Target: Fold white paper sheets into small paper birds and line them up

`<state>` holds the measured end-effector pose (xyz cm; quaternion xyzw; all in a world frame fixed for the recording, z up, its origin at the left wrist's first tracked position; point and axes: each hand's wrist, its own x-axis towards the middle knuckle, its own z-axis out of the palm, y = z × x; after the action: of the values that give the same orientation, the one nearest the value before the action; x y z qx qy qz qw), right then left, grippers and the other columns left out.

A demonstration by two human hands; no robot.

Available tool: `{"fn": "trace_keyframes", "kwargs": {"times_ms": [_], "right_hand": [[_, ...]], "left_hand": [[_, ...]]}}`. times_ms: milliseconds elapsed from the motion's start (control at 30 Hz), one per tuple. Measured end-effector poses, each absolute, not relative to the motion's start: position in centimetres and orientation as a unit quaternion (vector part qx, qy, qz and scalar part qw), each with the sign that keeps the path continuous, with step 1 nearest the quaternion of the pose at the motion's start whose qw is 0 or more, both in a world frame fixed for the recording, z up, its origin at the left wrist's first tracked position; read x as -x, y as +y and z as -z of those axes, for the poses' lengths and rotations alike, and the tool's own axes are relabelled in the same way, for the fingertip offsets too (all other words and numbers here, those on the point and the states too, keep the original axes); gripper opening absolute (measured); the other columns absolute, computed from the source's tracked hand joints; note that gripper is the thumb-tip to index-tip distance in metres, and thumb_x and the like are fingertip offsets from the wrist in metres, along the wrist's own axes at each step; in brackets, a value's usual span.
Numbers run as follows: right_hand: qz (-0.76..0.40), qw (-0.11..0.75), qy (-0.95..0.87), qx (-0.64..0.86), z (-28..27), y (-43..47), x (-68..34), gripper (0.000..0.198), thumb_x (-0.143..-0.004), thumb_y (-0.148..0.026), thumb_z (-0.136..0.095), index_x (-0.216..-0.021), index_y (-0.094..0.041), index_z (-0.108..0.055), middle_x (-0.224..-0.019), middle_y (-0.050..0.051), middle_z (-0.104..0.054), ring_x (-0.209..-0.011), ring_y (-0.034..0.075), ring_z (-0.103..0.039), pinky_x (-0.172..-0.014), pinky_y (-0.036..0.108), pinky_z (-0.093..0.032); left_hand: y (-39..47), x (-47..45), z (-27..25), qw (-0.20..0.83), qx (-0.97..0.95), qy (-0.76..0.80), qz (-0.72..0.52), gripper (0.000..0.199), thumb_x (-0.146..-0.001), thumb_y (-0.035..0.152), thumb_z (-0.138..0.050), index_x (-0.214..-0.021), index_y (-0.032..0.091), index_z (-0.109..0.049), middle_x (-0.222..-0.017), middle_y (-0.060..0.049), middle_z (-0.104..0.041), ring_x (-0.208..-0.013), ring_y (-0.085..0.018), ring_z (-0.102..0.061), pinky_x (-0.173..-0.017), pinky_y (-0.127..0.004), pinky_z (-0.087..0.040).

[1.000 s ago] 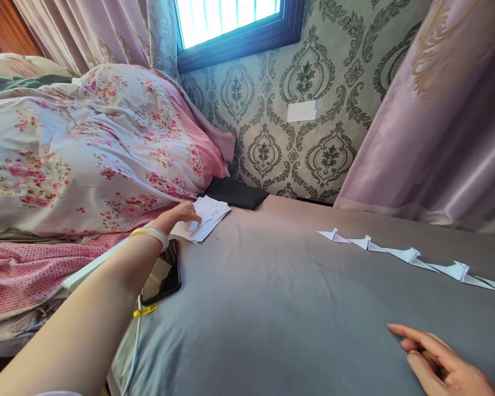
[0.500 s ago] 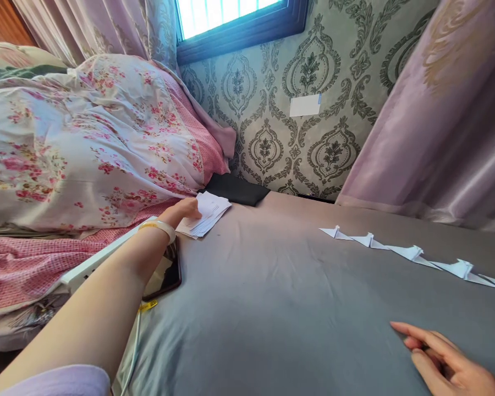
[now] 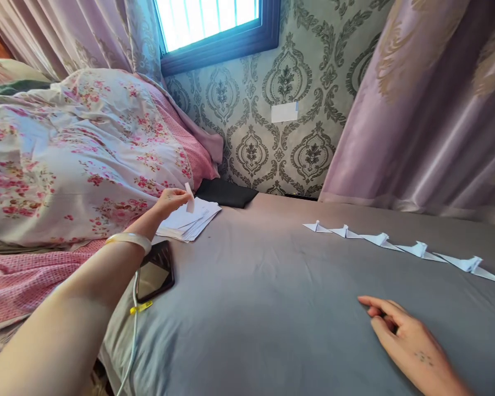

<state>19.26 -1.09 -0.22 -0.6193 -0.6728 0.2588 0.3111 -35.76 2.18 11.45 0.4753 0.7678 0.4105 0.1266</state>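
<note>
My left hand (image 3: 172,200), a pale bangle on its wrist, pinches a narrow piece of white paper (image 3: 190,199) between thumb and fingers. It hovers over a loose stack of white paper sheets (image 3: 197,220) at the far left of the grey bedsheet (image 3: 247,319). My right hand (image 3: 410,335) rests at the lower right with nothing in it, its index finger extended and the other fingers loosely bent. Beyond it, several folded white paper figures (image 3: 381,240) with pointed ends form a slanting row.
A dark phone (image 3: 155,273) lies below the stack, near a white cable (image 3: 134,341) with a yellow tag (image 3: 143,307). Behind the stack is a flat black item (image 3: 226,192). A floral quilt (image 3: 86,159) is heaped at left; a pink curtain (image 3: 379,137) hangs at right.
My left hand has lifted off the stack with a piece of paper in its fingers. My right hand appears farther left and up, partly because the view has turned right.
</note>
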Motion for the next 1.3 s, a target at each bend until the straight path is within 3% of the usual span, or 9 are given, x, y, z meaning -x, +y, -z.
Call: {"fn": "trace_keyframes", "kwargs": {"times_ms": [167, 333, 500, 600, 767, 933, 1133, 1200, 1300], "right_hand": [[-0.311, 0.392, -0.650, 0.573, -0.6, -2.0, -18.4, 0.034, -0.069, -0.037, -0.056, -0.093, -0.019, -0.071, -0.083, 0.005, -0.069, -0.072, 0.019, -0.063, -0.068, 0.030, -0.050], [-0.577, 0.457, -0.505, 0.451, -3.5, -4.2, -17.1, 0.049, -0.069, -0.046, -0.075, -0.109, -0.020, -0.064, -0.113, 0.010, -0.068, -0.105, 0.023, -0.063, -0.088, 0.035, -0.050], [-0.707, 0.449, -0.399, 0.374, -4.1, -4.9, -16.8, 0.041, -0.066, -0.046, -0.081, -0.090, -0.016, -0.067, -0.090, 0.007, -0.072, -0.082, 0.018, -0.068, -0.079, 0.031, -0.052], [-0.679, 0.482, -0.361, 0.419, -3.3, -4.5, -17.2, 0.040, -0.060, -0.044, -0.084, -0.083, -0.016, -0.066, -0.078, 0.004, -0.071, -0.072, 0.015, -0.065, -0.066, 0.027, -0.052], [-0.552, 0.491, -0.458, 0.495, -2.2, -4.3, -17.1, 0.038, -0.073, -0.050, -0.071, -0.087, -0.016, -0.062, -0.075, 0.003, -0.069, -0.063, 0.015, -0.063, -0.053, 0.025, -0.049], [-0.479, 0.452, -0.556, 0.508, -2.3, -4.8, -16.7, 0.035, -0.084, -0.054, -0.057, -0.086, -0.019, -0.054, -0.064, -0.002, -0.062, -0.050, 0.014, -0.062, -0.049, 0.024, -0.047], [-0.474, 0.432, -0.558, 0.526, -2.7, -4.8, -17.2, 0.040, -0.084, -0.058, -0.055, -0.070, -0.022, -0.042, -0.048, -0.008, -0.047, -0.038, 0.009, -0.049, -0.038, 0.020, -0.030], [-0.503, 0.431, -0.545, 0.514, -2.9, -4.6, -17.4, 0.040, -0.083, -0.058, -0.056, -0.070, -0.021, -0.045, -0.048, -0.008, -0.047, -0.042, 0.008, -0.049, -0.041, 0.020, -0.034], [-0.567, 0.423, -0.530, 0.468, -3.1, -4.3, -17.7, 0.036, -0.081, -0.053, -0.061, -0.078, -0.018, -0.057, -0.061, -0.002, -0.061, -0.056, 0.010, -0.058, -0.055, 0.022, -0.045]], "left_hand": [[2.4, 24.3, -11.3, 0.347, -0.561, 0.586, -0.471, 0.028, -0.068, 0.034, -0.067, -0.082, 0.010, -0.068, -0.076, -0.005, -0.071, -0.077, -0.015, -0.061, -0.073, -0.024, -0.047], [0.0, 9.6, -7.2, 0.564, -0.582, 0.430, -0.398, 0.040, -0.063, 0.045, -0.076, -0.082, 0.010, -0.073, -0.081, -0.013, -0.074, -0.080, -0.026, -0.068, -0.072, -0.033, -0.052], [-1.0, 2.0, -4.3, 0.710, -0.502, 0.344, -0.355, 0.033, -0.066, 0.040, -0.079, -0.086, 0.013, -0.074, -0.076, -0.011, -0.074, -0.079, -0.027, -0.070, -0.072, -0.033, -0.052], [-0.5, 1.0, -3.6, 0.728, -0.452, 0.361, -0.369, 0.037, -0.071, 0.043, -0.075, -0.092, 0.012, -0.072, -0.082, -0.012, -0.075, -0.082, -0.026, -0.070, -0.073, -0.031, -0.051], [-0.6, 0.1, -3.5, 0.760, -0.357, 0.382, -0.387, 0.063, -0.076, 0.072, -0.055, -0.094, 0.013, -0.069, -0.092, -0.015, -0.073, -0.087, -0.029, -0.069, -0.071, -0.034, -0.052], [-1.7, -0.9, -3.5, 0.670, -0.357, 0.443, -0.477, 0.033, -0.071, 0.044, -0.076, -0.087, 0.017, -0.067, -0.082, -0.008, -0.073, -0.071, -0.022, -0.068, -0.064, -0.030, -0.051], [-2.1, -0.3, -3.4, 0.658, -0.367, 0.425, -0.502, 0.029, -0.073, 0.041, -0.075, -0.086, 0.016, -0.068, -0.079, -0.008, -0.073, -0.067, -0.020, -0.068, -0.062, -0.030, -0.053], [-1.9, 0.0, -3.3, 0.664, -0.355, 0.425, -0.502, 0.027, -0.074, 0.039, -0.074, -0.088, 0.016, -0.068, -0.080, -0.008, -0.073, -0.069, -0.021, -0.069, -0.064, -0.031, -0.054], [-1.3, 0.5, -3.0, 0.656, -0.320, 0.447, -0.516, 0.021, -0.077, 0.034, -0.071, -0.086, 0.015, -0.066, -0.079, -0.008, -0.073, -0.071, -0.022, -0.069, -0.062, -0.030, -0.054]]}}
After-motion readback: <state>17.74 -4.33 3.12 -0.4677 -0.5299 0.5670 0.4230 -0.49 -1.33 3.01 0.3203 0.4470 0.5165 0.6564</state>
